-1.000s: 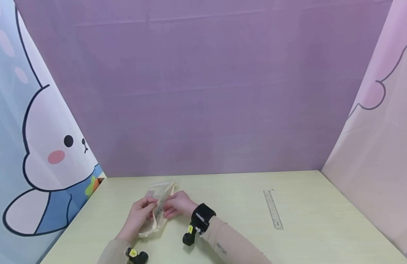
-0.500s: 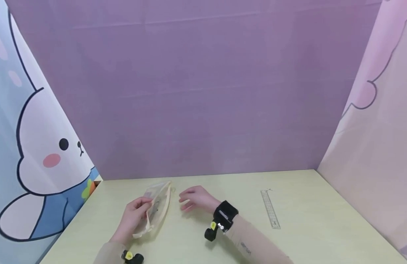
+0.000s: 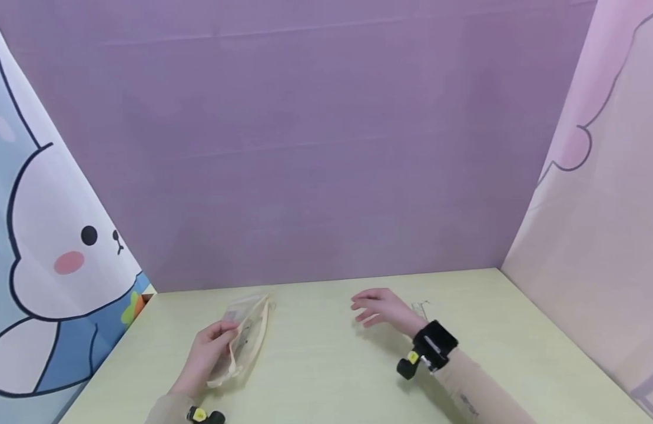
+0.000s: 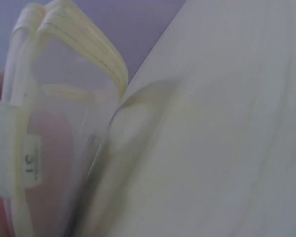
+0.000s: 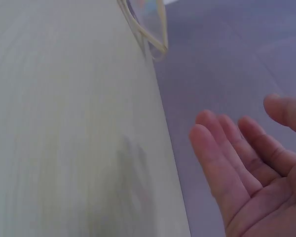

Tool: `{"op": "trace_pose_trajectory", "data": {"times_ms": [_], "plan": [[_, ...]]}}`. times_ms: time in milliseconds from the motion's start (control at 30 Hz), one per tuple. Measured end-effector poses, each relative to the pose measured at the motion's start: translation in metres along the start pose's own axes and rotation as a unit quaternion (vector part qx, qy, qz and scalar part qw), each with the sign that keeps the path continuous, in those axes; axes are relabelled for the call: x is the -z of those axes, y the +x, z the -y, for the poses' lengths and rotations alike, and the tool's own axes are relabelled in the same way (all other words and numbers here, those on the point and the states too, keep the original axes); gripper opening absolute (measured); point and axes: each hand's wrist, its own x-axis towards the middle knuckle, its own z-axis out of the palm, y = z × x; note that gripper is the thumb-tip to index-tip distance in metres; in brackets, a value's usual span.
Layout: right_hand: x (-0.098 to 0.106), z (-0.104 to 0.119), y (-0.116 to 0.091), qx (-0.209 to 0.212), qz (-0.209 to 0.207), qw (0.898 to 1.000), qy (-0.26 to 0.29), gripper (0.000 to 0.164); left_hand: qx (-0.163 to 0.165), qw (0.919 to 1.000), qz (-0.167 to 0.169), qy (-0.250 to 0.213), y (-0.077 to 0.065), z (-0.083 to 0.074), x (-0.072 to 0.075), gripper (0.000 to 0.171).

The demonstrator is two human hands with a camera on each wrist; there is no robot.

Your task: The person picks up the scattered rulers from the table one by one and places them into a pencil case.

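Observation:
A translucent pouch with cream trim [image 3: 250, 334] stands on the left of the table, its mouth spread apart. My left hand [image 3: 208, 352] pinches the near side of its rim between thumb and fingers. Close up in the left wrist view, the clear wall of the pouch [image 4: 74, 71] carries a small white label [image 4: 32, 163]. My right hand [image 3: 385, 308] is over the table at right of centre, fingers loosely extended with nothing in them; its palm shows in the right wrist view. Behind that wrist, one end of a clear ruler [image 3: 420, 309] peeks out, the rest hidden.
The pale wooden table [image 3: 315, 365] meets a purple cloth wall [image 3: 315, 176] at the back. A rabbit-print curtain [image 3: 50, 206] borders the left side, and a pink one [image 3: 596, 247] the right.
My right hand has left the pouch and moved right toward the ruler, now covering most of it. The pouch mouth has spread wider. My left hand keeps its pinch on the rim.

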Motion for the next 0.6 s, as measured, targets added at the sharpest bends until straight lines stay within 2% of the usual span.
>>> {"op": "trace_pose_trajectory", "data": {"times_ms": [367, 600], "plan": [[0.074, -0.016, -0.051, 0.007, -0.083, 0.997, 0.003, 0.051, 0.039, 0.999, 0.018, 0.012, -0.004, 0.008, 0.002, 0.035], [0.111, -0.022, -0.07, 0.016, -0.142, 0.99, 0.006, 0.052, 0.033, 0.9992, 0.023, 0.005, 0.0, 0.007, 0.001, 0.033]]}}
